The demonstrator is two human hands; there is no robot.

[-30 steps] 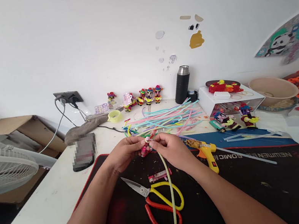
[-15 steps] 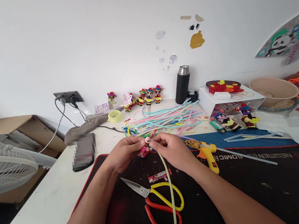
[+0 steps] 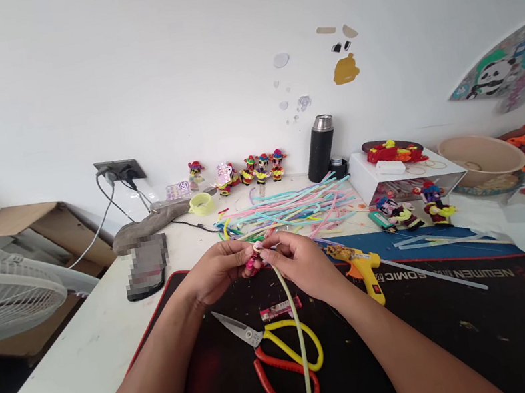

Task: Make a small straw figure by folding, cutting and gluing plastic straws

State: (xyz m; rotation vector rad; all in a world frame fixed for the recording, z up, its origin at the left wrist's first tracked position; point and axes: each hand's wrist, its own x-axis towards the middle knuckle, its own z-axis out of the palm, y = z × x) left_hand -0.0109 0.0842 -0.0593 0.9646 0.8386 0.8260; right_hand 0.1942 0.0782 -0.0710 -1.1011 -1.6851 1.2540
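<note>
My left hand (image 3: 227, 267) is closed in a pinch on a small pink and white piece (image 3: 252, 263), mostly hidden by the fingers. Pressed against the top of that piece, my right hand (image 3: 299, 261) pinches the upper end of a pale green pipe cleaner (image 3: 298, 339). The long tail of this pipe cleaner hangs down toward me, crossing over the handles of red-and-yellow scissors (image 3: 269, 351). A pink lighter (image 3: 280, 308) lies just below my hands, partly behind the pipe cleaner. Beyond my fingers is a pile of colourful pipe cleaners (image 3: 295, 207).
A yellow glue gun (image 3: 367, 269) lies right of my right hand on the black mat (image 3: 435, 342). Small figures (image 3: 262, 168) and a dark thermos (image 3: 320, 149) stand along the wall. Leftward are a phone (image 3: 146, 271), yellow tape (image 3: 201, 204) and a fan (image 3: 9, 288).
My fingers have shifted slightly at the joined ends, and the white top of the piece is more covered. The pipe cleaner's tail has swayed a little. Everything else stays put.
</note>
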